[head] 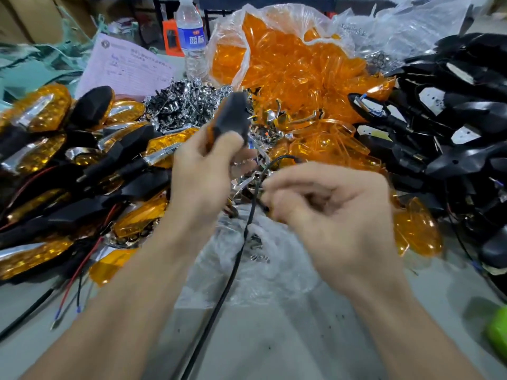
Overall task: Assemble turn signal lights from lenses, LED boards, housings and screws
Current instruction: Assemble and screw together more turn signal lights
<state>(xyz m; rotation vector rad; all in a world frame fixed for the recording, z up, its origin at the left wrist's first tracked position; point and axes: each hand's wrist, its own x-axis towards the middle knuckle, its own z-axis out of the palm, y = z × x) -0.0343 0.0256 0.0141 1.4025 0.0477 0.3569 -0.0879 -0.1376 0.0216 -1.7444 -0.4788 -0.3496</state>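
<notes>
My left hand grips a black turn signal housing, held upright above the middle of the table. An orange edge shows along the housing's left side. My right hand has its fingers curled and pinches the black wire near its upper end. The wire runs down from the housing toward the table's front edge. A clear bag of small screws lies under both hands.
Finished orange and black signals are heaped at the left. A bag of orange lenses stands behind, chrome reflectors left of it. Empty black housings pile at the right. A water bottle, pink paper and green object also show.
</notes>
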